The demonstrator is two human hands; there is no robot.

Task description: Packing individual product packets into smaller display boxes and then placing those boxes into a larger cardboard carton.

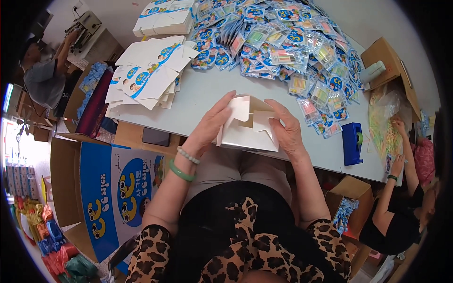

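A small white cardboard box [247,126], partly folded with its flaps open, sits at the near edge of the white table [203,96]. My left hand [210,125] grips its left side; that wrist wears a bead bracelet and a green bangle. My right hand [285,129] presses on the box's right flap. Both hands hold the box between them.
Flat white-and-blue box blanks [148,75] lie at the left of the table. Several small clear packets [292,47] are heaped across the back. A blue tape dispenser [352,144] stands right. A large open carton [101,188] is at my left. A seated person [401,198] works at right, another [45,78] at far left.
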